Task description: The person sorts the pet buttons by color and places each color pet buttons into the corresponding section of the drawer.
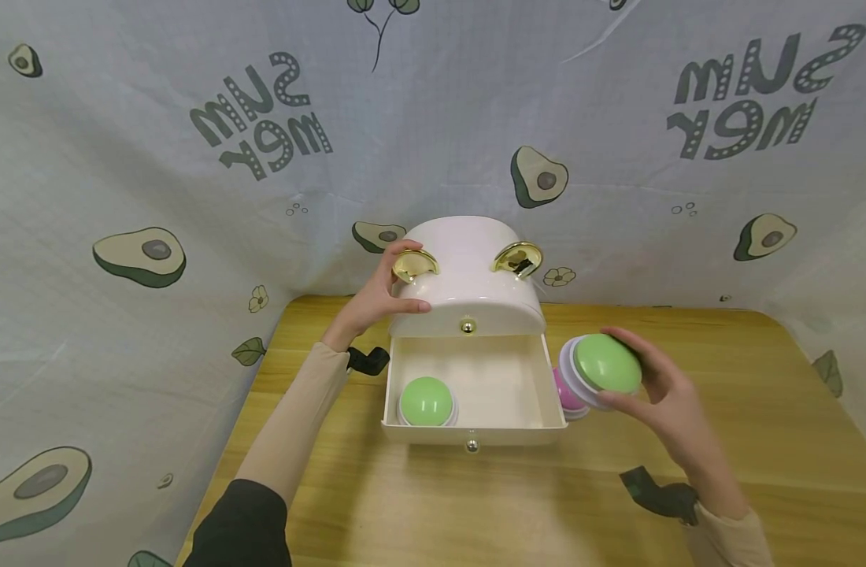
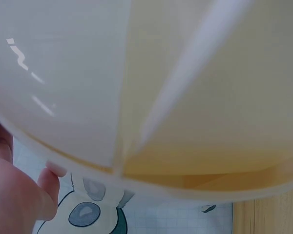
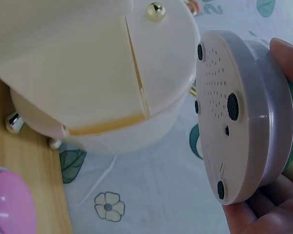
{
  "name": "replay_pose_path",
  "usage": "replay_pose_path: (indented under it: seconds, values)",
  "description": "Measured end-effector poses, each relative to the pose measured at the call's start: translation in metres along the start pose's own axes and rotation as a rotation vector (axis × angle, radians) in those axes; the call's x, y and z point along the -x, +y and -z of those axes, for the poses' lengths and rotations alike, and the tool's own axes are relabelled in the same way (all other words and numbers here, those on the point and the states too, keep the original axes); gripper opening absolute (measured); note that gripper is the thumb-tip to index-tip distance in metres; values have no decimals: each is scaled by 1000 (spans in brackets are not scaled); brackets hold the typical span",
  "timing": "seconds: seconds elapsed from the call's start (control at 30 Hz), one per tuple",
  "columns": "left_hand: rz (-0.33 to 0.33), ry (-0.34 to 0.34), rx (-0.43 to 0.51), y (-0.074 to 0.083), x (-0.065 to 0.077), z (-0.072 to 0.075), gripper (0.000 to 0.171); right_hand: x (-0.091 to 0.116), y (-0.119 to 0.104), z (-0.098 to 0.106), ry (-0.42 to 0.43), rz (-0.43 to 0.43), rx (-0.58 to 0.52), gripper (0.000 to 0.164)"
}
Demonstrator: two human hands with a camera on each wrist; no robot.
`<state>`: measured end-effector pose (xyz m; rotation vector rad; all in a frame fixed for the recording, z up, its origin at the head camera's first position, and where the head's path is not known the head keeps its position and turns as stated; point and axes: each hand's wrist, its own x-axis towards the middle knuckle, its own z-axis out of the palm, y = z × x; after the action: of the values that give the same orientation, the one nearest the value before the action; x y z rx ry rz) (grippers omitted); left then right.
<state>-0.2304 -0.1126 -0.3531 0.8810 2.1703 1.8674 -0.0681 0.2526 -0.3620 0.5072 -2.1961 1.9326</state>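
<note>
A white storage box (image 1: 468, 260) with two gold ears stands at the back of the table, its lower drawer (image 1: 504, 378) pulled out. My left hand (image 1: 373, 303) grips the box's left side, thumb in front, fingers behind the left gold ear (image 1: 415, 264). In the drawer's front left corner lies a green-domed buzzer button (image 1: 427, 402). To the right of the drawer, my right hand (image 1: 660, 386) holds a second green buzzer button (image 1: 606, 363), tilted, thumb and fingers around its rim. The right wrist view shows this button's underside (image 3: 217, 112), with small holes and dark feet.
A pink buzzer button (image 3: 12, 202) sits on the wooden table (image 1: 405, 504) just right of the drawer, partly hidden behind the held button in the head view. Gold knobs (image 1: 468, 326) mark the drawer fronts. A printed avocado cloth (image 1: 433, 157) hangs behind the table.
</note>
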Motion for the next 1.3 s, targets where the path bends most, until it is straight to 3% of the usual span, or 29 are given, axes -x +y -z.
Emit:
replay_pose_path:
  seconds: [0.23, 0.5, 0.73, 0.93, 1.3]
  values:
    - [4, -9, 2, 23, 6, -5, 81, -5, -2, -9, -46, 33, -11, 78]
    - [5, -4, 6, 25, 7, -5, 82, -11, -7, -19, -73, 28, -5, 77]
    - [2, -9, 14, 14, 4, -3, 83, -14, -13, -32, -84, -19, 64, 77]
    - [4, -17, 23, -6, -6, 7, 87, -24, -11, -46, -132, 33, 60, 77]
    - [-36, -67, 53, -17, -22, 25, 86, -42, -8, -74, -130, 4, 63, 78]
